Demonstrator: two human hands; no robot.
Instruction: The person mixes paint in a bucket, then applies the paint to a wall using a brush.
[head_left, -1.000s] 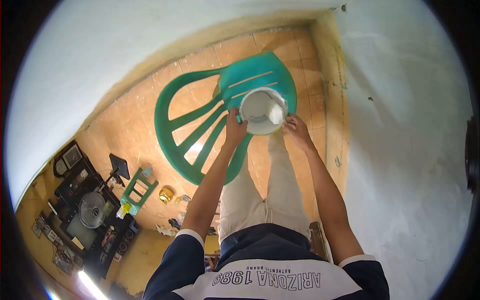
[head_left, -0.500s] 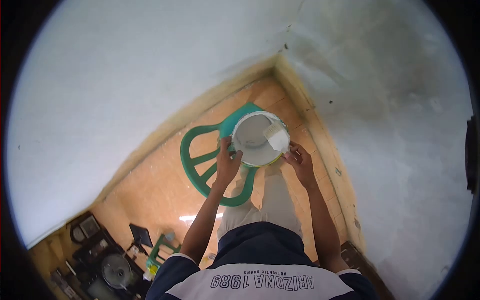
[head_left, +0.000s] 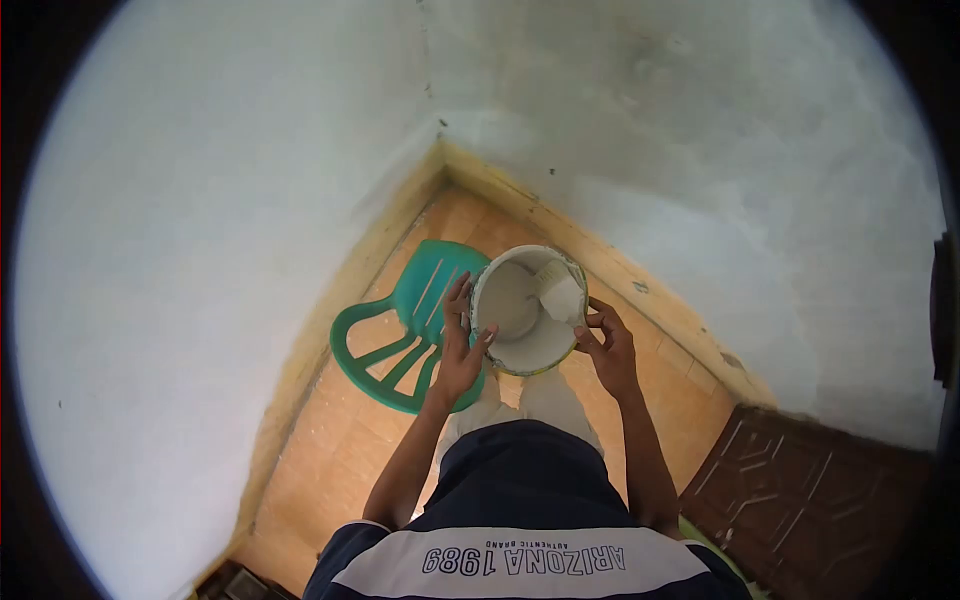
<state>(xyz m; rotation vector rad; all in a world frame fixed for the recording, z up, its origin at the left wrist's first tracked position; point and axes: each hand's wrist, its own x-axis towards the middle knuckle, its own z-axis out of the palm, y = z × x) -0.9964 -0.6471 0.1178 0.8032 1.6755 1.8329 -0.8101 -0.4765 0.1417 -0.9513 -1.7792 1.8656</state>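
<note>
A round paint bucket (head_left: 530, 361) with a smeared rim is held in front of my body, some pale paint inside it. My left hand (head_left: 460, 350) grips its left side, thumb over the rim and fingers along the outer wall. On the opposite side my right hand (head_left: 610, 352) clasps the rim, thumb inward. A wide white-coated paintbrush (head_left: 562, 296) rests in the bucket against the right wall, bristles toward the middle. Its lower end reaches the right thumb; the handle is hidden there.
A green plastic chair (head_left: 437, 268) stands just left of the bucket on the orange tiled floor (head_left: 330, 455). Two pale walls meet in the corner ahead, with a yellowish strip (head_left: 350, 290) along the base. A dark brown carved panel (head_left: 800, 490) lies lower right.
My view has turned to the right, bringing the brown panel into sight. The bucket, with both hands on it, has shifted right relative to the chair, uncovering more of the chair.
</note>
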